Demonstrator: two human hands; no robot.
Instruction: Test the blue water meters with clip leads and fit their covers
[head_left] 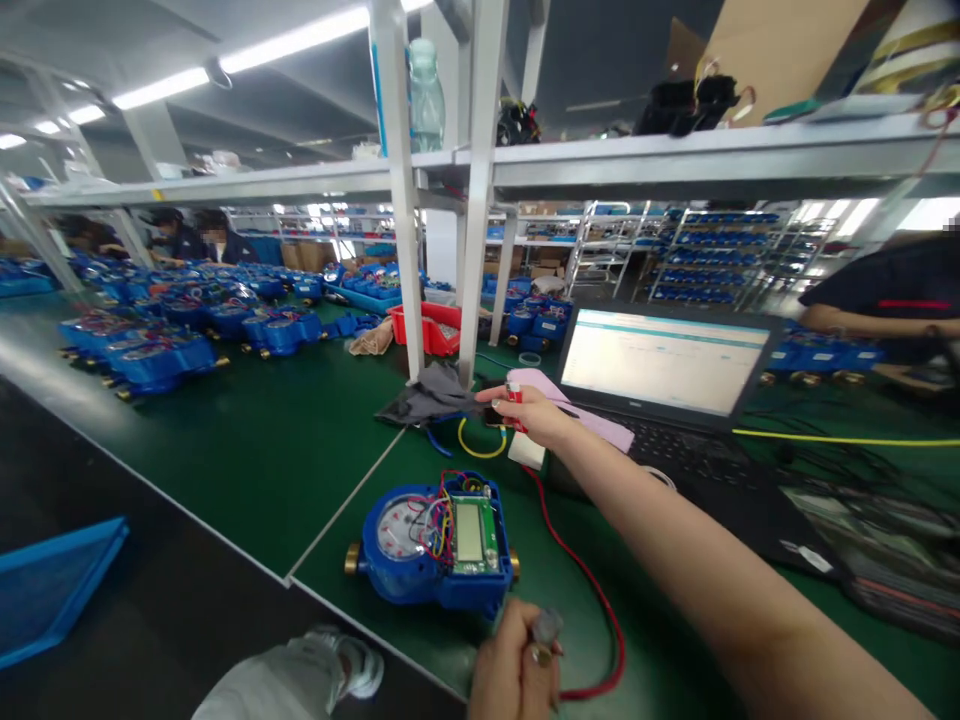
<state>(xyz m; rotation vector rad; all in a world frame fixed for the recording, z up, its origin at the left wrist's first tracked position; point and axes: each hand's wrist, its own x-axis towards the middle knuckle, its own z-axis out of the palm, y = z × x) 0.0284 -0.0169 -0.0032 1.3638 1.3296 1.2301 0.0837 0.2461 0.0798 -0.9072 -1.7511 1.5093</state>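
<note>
At the near edge, the person's left hand (506,665) is gripping a small metal piece (547,627), fingers folded round it. Just beyond, the blue meter (411,578) is lying on the green counter (247,450), its dial and little screen facing up, loose wires looping between them. A red cord (619,645) is curving past on the right. Farther in, the right hand (538,412) is pinching a small red thing (515,396) with a white end, beside a dark grey cloth (431,395); I can't tell whether the fingertips are touching the cloth. An open laptop (660,360) is glowing to the right. Behind, a red bin (441,338) is sitting by the shelf posts (405,230), more blue meters (161,355) are crowding the left, and people in dark clothes (225,245) are working past them.
</note>
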